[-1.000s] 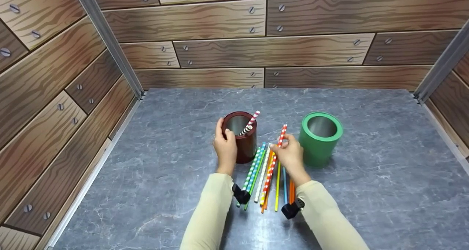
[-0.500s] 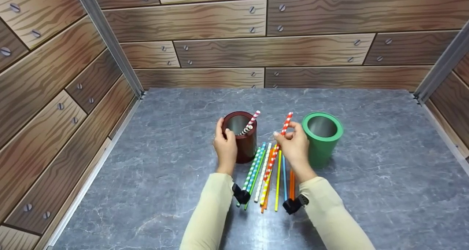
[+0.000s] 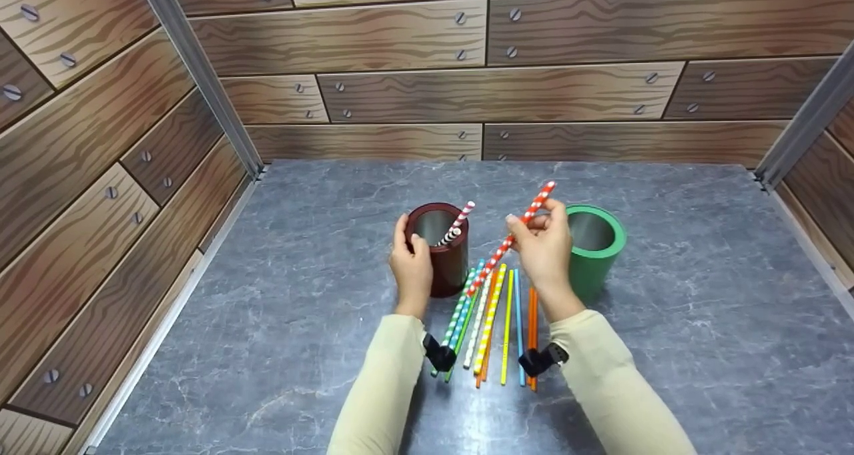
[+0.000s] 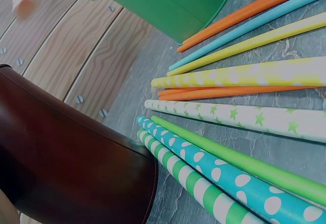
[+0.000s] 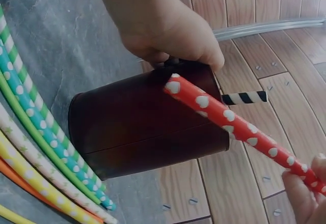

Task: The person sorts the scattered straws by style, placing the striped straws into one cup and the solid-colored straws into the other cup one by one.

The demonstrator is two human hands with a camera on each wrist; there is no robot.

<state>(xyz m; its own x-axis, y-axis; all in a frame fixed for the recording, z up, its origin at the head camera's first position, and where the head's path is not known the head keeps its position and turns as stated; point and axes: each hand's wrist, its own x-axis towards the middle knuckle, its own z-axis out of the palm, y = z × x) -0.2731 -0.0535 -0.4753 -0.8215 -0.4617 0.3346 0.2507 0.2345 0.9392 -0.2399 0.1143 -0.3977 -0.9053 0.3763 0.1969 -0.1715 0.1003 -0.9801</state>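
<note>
My left hand (image 3: 411, 265) grips the left side of a dark brown cup (image 3: 450, 271), thumb near the rim. Inside that cup lean a pink-and-white striped straw (image 3: 465, 213) and a black-and-white striped straw (image 5: 245, 98). Between thumb and fingers, my right hand (image 3: 547, 248) pinches a red paper straw (image 5: 228, 114) with white hearts, tilted, its lower end toward the brown cup. In the head view the straw passes over a row of loose straws (image 3: 490, 321). Behind the right hand stands a green cup (image 3: 590, 271), partly covered by it.
Loose straws lie side by side on the grey marbled table (image 3: 280, 348): a yellow dotted straw (image 4: 239, 75), a white straw with green stars (image 4: 229, 113), a teal dotted straw (image 4: 214, 170) and several others. Wood-patterned walls (image 3: 400, 95) enclose the back and sides.
My right hand has lifted the red straw up and away from the row, moving right and farther back; the straw now tilts more. The left hand and brown cup stay in place.
</note>
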